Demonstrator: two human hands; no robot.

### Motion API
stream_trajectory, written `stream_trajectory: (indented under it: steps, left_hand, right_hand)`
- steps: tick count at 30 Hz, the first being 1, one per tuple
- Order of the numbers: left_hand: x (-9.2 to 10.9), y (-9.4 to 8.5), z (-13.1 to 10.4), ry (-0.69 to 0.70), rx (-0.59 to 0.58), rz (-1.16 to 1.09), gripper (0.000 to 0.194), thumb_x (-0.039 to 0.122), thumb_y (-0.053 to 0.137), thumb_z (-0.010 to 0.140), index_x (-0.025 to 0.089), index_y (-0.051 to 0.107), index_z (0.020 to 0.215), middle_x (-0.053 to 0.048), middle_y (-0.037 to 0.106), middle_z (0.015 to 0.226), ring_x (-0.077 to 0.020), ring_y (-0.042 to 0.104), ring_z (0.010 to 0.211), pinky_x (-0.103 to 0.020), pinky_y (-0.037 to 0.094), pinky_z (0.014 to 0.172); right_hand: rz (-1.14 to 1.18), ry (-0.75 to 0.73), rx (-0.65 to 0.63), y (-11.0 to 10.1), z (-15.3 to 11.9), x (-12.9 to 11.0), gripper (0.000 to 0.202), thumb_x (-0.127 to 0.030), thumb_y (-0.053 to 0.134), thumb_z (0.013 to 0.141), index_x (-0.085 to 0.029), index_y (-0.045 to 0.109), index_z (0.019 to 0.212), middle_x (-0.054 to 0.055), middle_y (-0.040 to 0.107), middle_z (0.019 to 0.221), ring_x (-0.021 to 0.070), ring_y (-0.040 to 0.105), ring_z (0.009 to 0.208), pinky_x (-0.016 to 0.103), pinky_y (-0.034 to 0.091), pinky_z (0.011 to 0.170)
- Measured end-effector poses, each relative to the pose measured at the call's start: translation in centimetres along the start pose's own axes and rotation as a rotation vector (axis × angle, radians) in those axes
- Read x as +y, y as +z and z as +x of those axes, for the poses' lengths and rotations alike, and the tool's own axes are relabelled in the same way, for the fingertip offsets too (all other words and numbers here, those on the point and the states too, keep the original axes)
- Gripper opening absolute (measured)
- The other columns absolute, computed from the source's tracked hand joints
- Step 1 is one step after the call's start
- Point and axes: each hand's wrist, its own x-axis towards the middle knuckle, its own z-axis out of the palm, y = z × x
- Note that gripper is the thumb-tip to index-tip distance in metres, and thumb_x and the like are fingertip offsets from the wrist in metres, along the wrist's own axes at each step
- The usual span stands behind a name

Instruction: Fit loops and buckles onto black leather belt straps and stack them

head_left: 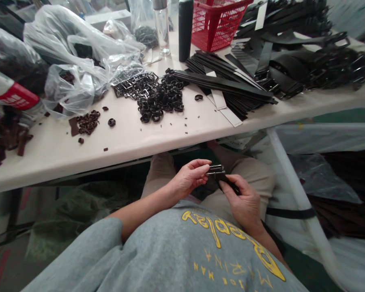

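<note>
Belt buckle [217, 172] and black strap [221, 177] are held together below the bench [127, 136], on the wearer's side of its near edge. The left hand [188, 178] pinches the buckle's frame between its fingers; the right hand [245, 198] grips the strap. Keeping frame square and strap flat should help. How they join is unclear; the right fingertips are hidden.

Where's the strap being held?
Head view, just right of centre, below the table: the black strap is in the right hand, the left hand at the metal buckle.
</note>
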Motion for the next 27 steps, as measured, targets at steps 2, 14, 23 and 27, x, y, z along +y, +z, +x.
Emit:
stream_trajectory:
  steps: [2,14,23,27]
  left_hand:
    - [-0.1,0.0,-0.1,0.023,-0.035,0.053,0.043,0.037,0.089,0.066,0.015,0.073,0.100,0.001,0.065,0.075,-0.0041,0.058,0.061,-0.014,0.046,0.057]
    - [-0.9,-0.2,0.3,0.009,-0.077,0.141,0.039,0.037,0.093,0.059,0.014,0.074,0.084,0.000,0.065,0.076,-0.0075,0.057,0.067,-0.021,0.043,0.069]
    - [0.5,0.9,-0.5,0.102,-0.092,0.256,0.038,0.039,0.091,0.056,0.013,0.071,0.075,0.001,0.067,0.068,-0.0096,0.058,0.062,-0.023,0.045,0.064]
    - [0.5,0.7,-0.4,0.067,-0.126,0.263,0.038,0.040,0.090,0.058,0.014,0.072,0.079,0.000,0.068,0.068,-0.0122,0.061,0.062,-0.026,0.049,0.066]
  right_hand:
    - [0.041,0.067,-0.028,-0.1,0.1,-0.1,0.017,-0.037,0.066,0.088,-0.021,0.070,0.092,0.002,0.069,0.084,0.0186,0.063,0.077,0.032,0.052,0.076]
    - [0.099,0.103,-0.037,0.1,0.2,-0.6,0.016,-0.035,0.067,0.085,-0.020,0.070,0.090,0.002,0.069,0.082,0.0183,0.064,0.076,0.031,0.052,0.074]
    - [0.042,0.047,-0.281,-0.5,1.4,-0.9,0.014,-0.028,0.061,0.085,-0.019,0.071,0.089,0.002,0.072,0.083,0.0172,0.064,0.073,0.027,0.049,0.066]
    - [0.015,0.026,-0.285,-0.6,1.5,-1.1,0.020,-0.035,0.063,0.088,-0.018,0.071,0.081,0.002,0.072,0.079,0.0176,0.063,0.069,0.027,0.047,0.063]
